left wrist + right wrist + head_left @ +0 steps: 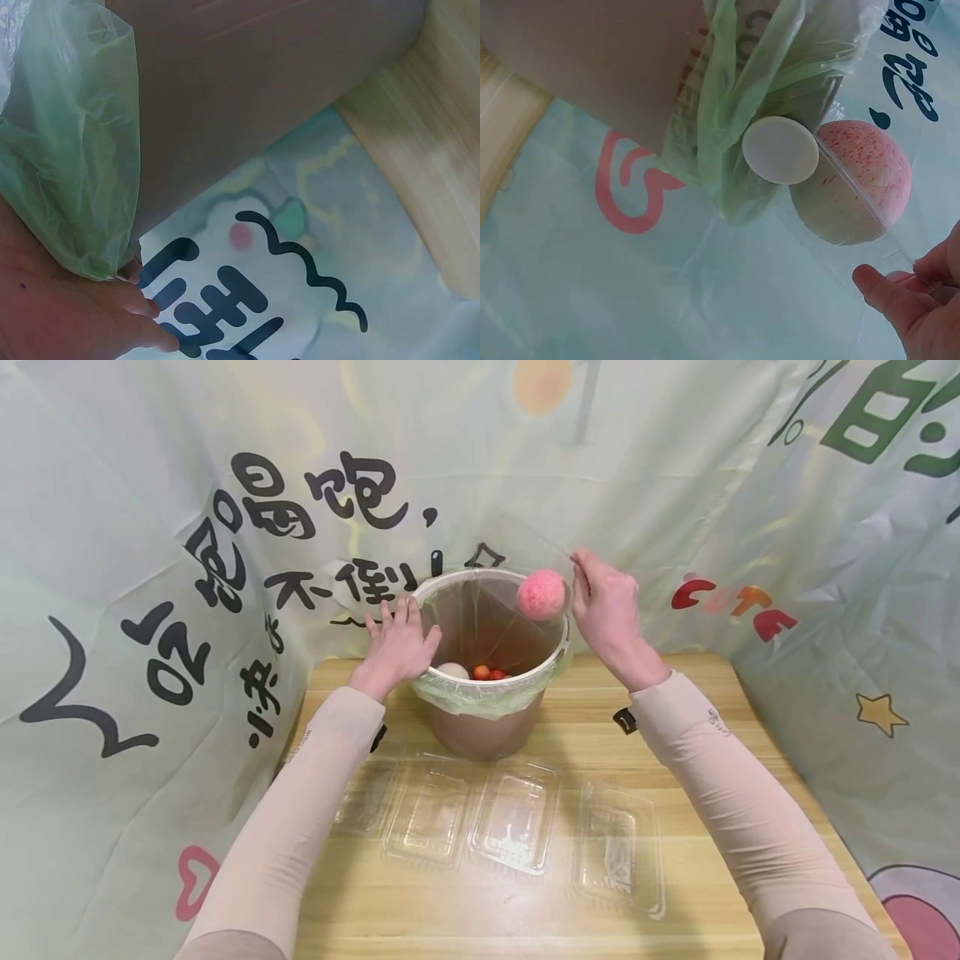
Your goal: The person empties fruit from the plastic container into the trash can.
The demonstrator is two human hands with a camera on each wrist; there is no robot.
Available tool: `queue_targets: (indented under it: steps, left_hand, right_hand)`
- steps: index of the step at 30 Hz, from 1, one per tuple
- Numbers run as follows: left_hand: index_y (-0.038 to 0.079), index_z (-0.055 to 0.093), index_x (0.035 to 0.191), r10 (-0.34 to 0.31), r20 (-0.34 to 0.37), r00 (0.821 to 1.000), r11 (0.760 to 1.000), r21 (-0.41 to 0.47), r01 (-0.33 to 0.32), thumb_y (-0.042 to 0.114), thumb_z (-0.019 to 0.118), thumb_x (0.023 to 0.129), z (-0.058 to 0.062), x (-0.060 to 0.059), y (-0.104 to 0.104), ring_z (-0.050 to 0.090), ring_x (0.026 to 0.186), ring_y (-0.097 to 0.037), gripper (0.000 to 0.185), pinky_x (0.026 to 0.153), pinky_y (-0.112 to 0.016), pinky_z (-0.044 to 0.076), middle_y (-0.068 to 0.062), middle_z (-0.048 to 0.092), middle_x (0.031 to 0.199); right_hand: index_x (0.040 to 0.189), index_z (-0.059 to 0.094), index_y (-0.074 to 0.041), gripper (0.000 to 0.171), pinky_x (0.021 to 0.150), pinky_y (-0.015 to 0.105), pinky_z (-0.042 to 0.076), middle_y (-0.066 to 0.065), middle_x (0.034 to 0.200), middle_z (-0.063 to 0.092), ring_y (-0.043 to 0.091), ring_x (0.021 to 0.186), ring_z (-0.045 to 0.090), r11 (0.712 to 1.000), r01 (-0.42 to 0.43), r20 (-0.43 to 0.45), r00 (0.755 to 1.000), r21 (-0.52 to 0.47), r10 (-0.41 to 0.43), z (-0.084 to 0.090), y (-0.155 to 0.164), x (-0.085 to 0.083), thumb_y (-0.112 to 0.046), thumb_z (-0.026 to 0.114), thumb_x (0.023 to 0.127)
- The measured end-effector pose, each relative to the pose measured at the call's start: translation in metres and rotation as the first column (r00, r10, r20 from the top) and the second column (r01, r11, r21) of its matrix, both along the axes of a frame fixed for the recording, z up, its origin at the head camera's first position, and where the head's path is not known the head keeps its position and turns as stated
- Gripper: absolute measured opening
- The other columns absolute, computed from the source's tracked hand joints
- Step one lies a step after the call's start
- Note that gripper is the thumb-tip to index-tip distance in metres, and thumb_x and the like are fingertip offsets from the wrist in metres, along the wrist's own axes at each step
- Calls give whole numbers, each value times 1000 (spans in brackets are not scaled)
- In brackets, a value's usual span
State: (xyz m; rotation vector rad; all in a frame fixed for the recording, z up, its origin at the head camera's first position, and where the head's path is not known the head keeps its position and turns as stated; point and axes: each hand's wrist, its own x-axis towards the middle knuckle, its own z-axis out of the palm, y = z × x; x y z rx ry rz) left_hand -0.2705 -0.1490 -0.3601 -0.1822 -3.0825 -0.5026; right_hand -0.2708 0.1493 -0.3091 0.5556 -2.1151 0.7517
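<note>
A brown bin [480, 731] lined with a green bag [480, 700] stands on the wooden table [697, 693]. My left hand [397, 631] rests with straight fingers against the bin's left rim; the left wrist view shows its fingers [120, 307] beside the bag [75, 150] and bin wall [262, 97]. My right hand [596, 589] pinches the edge of a clear plastic container [870, 247], tilted over the bin's right rim. A pink peach [542, 594] lies in that container, and the peach [855, 184] shows next to a white round disc [780, 150]. Small red tomatoes [487, 673] and a pale round item [452, 671] lie inside the bin.
Several empty clear clamshell containers [516, 817] lie in a row on the table in front of the bin. A printed cloth backdrop [150, 568] closes in the table at the back and both sides.
</note>
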Motion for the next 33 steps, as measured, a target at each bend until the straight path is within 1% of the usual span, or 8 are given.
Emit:
queue_targets:
  steps: [5,8,12,17,20,23,27,33]
  left_hand:
    - [-5,7,167,0,0,1000,1000,-16,0,50,25,108,-1,-1,0,-1,161,-55,82,127,-75,-5,-25,5,176]
    - [-5,7,166,1,-1,1000,1000,-21,-1,50,24,108,-1,-2,0,0,160,-55,82,127,-75,-4,-25,5,176]
    - [-5,8,166,1,-2,1000,1000,-20,-1,49,24,108,-2,-2,0,-1,161,-55,82,127,-75,-4,-25,5,176]
    - [-5,8,166,2,-1,1000,1000,-16,-2,49,25,108,-1,-2,0,-2,161,-54,82,127,-75,-4,-25,5,176]
    - [-5,8,167,2,-1,1000,1000,-17,-2,50,25,108,-1,-2,0,-2,161,-54,82,127,-75,-2,-25,6,176]
    - [-4,9,167,0,-2,1000,1000,-13,0,50,26,107,-1,-2,0,-1,161,-54,82,127,-75,-2,-24,6,176]
    - [-4,7,167,-2,-1,1000,1000,-9,2,50,26,108,-1,-2,0,-2,161,-55,82,127,-75,-3,-24,5,176]
    - [-4,5,167,-1,8,1000,1000,-10,1,50,25,108,-1,-1,0,-4,161,-54,82,127,-74,-5,-24,3,176]
  right_hand:
    - [113,71,10,19,83,55,64,28,104,77,44,92,77,1000,-15,-12,1000,21,15,-3,1,-1,-1,58,105]
    - [113,71,9,19,81,56,64,28,101,77,44,89,76,999,-19,-31,999,37,20,-3,1,-2,-2,57,105]
    - [114,71,9,20,79,56,64,28,98,76,44,86,76,998,-23,-56,998,50,25,-4,1,-3,-2,56,106]
    - [114,70,9,20,77,57,63,28,99,76,44,85,75,998,-27,-77,997,61,32,-5,1,-3,-1,55,106]
    - [111,69,9,18,75,56,63,28,96,75,44,82,75,998,-30,-76,997,64,35,-5,2,-2,0,55,106]
    - [109,68,9,16,69,55,63,27,90,74,43,74,72,998,-27,-68,997,54,31,-4,2,-2,1,54,105]
    - [110,68,8,17,66,55,61,27,87,73,41,70,69,999,-13,-63,998,41,16,-2,3,-2,-1,54,106]
    - [111,68,8,17,68,56,61,27,87,73,42,72,70,999,5,-58,998,41,-3,-1,5,-2,-1,55,106]
